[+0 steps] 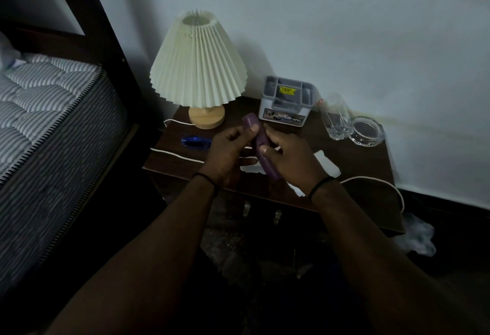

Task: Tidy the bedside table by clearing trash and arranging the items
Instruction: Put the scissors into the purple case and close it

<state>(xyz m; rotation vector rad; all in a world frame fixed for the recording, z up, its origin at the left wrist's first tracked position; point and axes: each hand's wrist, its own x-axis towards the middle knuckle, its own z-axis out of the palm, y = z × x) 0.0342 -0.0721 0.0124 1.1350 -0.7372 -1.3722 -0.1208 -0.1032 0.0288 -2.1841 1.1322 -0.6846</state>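
Both hands hold a long purple case (255, 127) above the middle of the dark wooden bedside table (358, 175). My left hand (228, 151) grips its upper half, thumb on top. My right hand (291, 159) wraps its lower half. White crumpled paper (327, 163) lies on the table under and to the right of my hands. A blue translucent object (195, 142) lies to the left. At the back stands a grey organiser box (287, 101), with a clear glass (335, 119) and a glass ashtray (367, 130) to its right.
A lamp with a pleated cream shade (197, 61) stands on the table's back left corner; its white cord (175, 154) runs along the front left. A bed with a striped mattress (47, 122) is at the left. A white bag (416, 236) lies on the floor at right.
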